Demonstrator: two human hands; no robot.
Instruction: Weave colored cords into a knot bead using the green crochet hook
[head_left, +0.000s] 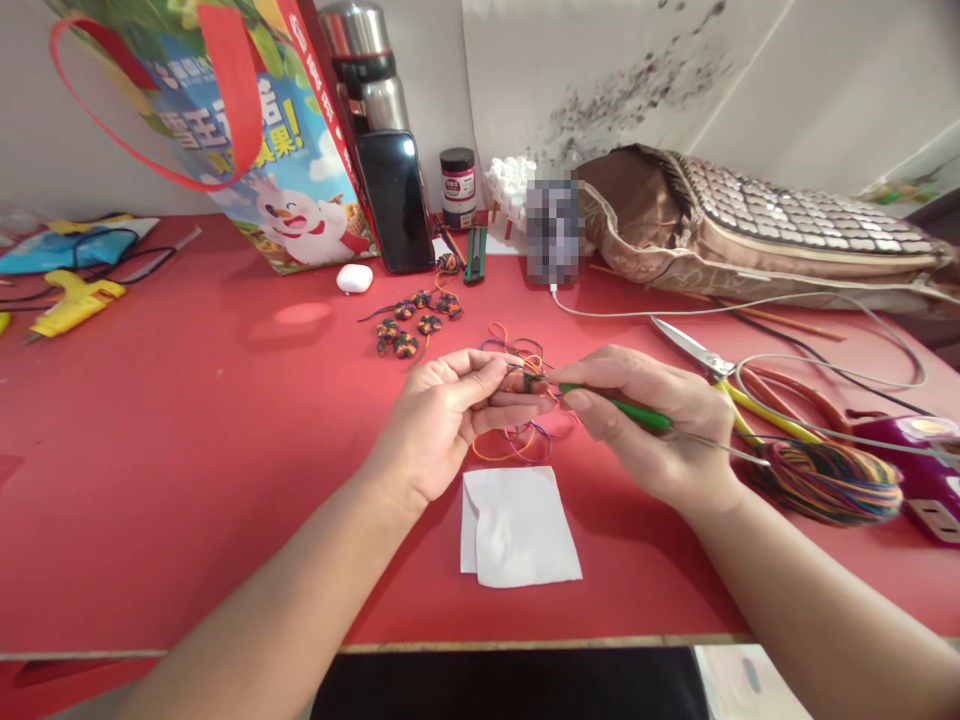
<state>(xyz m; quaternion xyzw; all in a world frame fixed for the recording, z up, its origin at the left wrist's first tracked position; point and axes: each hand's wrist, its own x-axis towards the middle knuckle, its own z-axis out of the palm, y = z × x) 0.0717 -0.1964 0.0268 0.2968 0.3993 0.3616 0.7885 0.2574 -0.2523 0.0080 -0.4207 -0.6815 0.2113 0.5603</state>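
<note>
Over the middle of the red table [187, 440], my left hand [450, 415] pinches a small multicoloured thread knot [529, 380] between thumb and fingers. Loose loops of coloured thread [517, 440] hang from it onto the table. My right hand [645, 420] grips a green-handled crochet hook [622, 408], its tip touching the knot. A white folded paper [517, 525] lies just below both hands. Several finished little woven flowers [416, 325] sit farther back.
A skein of multicoloured thread [832, 480], yellow-handled scissors [712, 365] and white cables lie at the right. A printed bag [247, 130], phone [394, 200], thermos [364, 65], jar [457, 185] and white earbud case [354, 278] stand behind. A yellow glue gun [75, 300] lies far left.
</note>
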